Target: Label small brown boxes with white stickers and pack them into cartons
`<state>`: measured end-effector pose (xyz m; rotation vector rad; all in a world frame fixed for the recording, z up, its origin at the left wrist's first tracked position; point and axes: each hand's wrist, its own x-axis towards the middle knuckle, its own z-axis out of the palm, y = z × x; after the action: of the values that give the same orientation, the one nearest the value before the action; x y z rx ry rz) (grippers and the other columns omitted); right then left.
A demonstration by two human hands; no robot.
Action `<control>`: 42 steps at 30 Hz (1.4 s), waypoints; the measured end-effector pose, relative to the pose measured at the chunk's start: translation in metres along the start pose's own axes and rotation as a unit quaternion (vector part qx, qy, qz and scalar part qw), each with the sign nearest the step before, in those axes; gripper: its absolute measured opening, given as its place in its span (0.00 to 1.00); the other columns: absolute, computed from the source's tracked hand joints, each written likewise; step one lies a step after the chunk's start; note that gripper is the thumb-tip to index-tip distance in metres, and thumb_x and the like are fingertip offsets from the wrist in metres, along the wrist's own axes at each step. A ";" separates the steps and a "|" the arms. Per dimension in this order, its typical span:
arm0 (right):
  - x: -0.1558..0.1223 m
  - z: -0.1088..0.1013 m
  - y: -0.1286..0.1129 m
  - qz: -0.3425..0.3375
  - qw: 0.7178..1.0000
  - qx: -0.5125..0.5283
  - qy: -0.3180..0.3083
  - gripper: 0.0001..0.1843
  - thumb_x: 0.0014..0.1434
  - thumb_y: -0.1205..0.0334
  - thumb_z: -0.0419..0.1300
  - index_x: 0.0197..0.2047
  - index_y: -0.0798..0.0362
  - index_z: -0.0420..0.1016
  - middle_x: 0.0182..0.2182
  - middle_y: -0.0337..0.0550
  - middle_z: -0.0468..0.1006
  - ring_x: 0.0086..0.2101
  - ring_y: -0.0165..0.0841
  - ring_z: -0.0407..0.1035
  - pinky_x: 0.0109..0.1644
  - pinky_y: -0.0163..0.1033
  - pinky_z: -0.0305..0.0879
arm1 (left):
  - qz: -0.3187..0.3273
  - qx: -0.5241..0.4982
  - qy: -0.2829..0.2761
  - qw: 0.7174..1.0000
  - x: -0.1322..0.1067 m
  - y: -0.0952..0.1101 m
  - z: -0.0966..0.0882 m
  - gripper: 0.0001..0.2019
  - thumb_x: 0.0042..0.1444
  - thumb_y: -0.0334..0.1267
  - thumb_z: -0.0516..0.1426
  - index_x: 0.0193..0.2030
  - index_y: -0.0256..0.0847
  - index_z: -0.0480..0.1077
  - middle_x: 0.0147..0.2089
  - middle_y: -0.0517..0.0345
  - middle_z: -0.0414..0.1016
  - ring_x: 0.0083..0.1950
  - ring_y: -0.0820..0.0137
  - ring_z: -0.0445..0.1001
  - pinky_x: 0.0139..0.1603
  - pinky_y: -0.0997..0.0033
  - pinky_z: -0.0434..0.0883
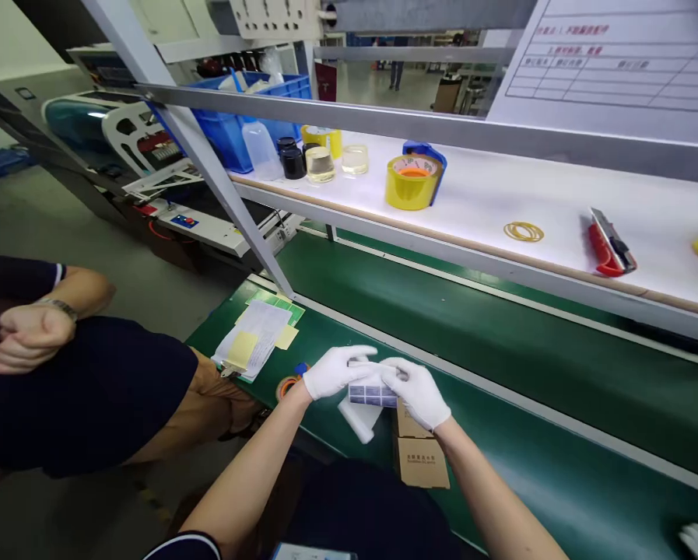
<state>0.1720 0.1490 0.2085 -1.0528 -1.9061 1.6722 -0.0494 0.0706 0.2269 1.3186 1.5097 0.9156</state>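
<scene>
Both my hands wear white gloves and are raised over the near edge of the green work surface. My left hand [338, 372] and my right hand [419, 393] hold a roll of labels [373, 394] between them, fingers closed on its two sides. The labels are dark purple-grey rectangles in rows on white backing. A white strip, curled at its end [360, 420], lies just below; whether it joins the roll cannot be made out. Close under my right hand stand small brown cardboard boxes [422, 462] with dark print, partly covered by the hand.
Left on the green surface [500, 435] are a clipboard with papers [258, 334] and a tape roll [287, 386]. A shelf above holds a yellow tape dispenser [412, 183], rubber bands [524, 231] and a red cutter [611, 245]. A co-worker's hand [30, 336] is at left.
</scene>
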 end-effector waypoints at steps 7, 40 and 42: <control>-0.024 0.022 0.031 0.051 0.987 0.116 0.094 0.26 0.61 0.41 0.64 0.51 0.53 0.80 0.46 0.50 0.84 0.45 0.46 0.78 0.49 0.47 0.76 | -0.087 -0.044 0.208 0.973 -0.041 -0.033 0.034 0.14 0.63 0.49 0.59 0.43 0.41 0.79 0.44 0.52 0.83 0.45 0.61 0.79 0.48 0.64 0.76; 0.101 0.035 0.000 -0.337 0.882 -0.299 -0.136 0.15 0.68 0.61 0.54 0.33 0.48 0.80 0.34 0.45 0.81 0.43 0.40 0.70 0.55 0.48 0.62 | -0.229 -0.406 0.179 0.866 -0.007 -0.113 0.013 0.16 0.52 0.36 0.63 0.20 0.40 0.61 0.20 0.64 0.65 0.22 0.74 0.63 0.24 0.75 0.61; 0.147 0.034 -0.001 -0.235 0.942 -0.236 -0.035 0.14 0.66 0.57 0.56 0.35 0.49 0.81 0.39 0.47 0.82 0.44 0.41 0.71 0.58 0.48 0.63 | -0.272 -0.438 0.257 0.817 -0.016 -0.134 0.014 0.16 0.54 0.38 0.61 0.22 0.42 0.60 0.19 0.64 0.64 0.19 0.73 0.64 0.21 0.75 0.62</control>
<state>0.0531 0.2357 0.1754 -0.6087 -2.4356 1.0247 -0.0784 0.0340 0.0997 -0.0545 1.4178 1.3863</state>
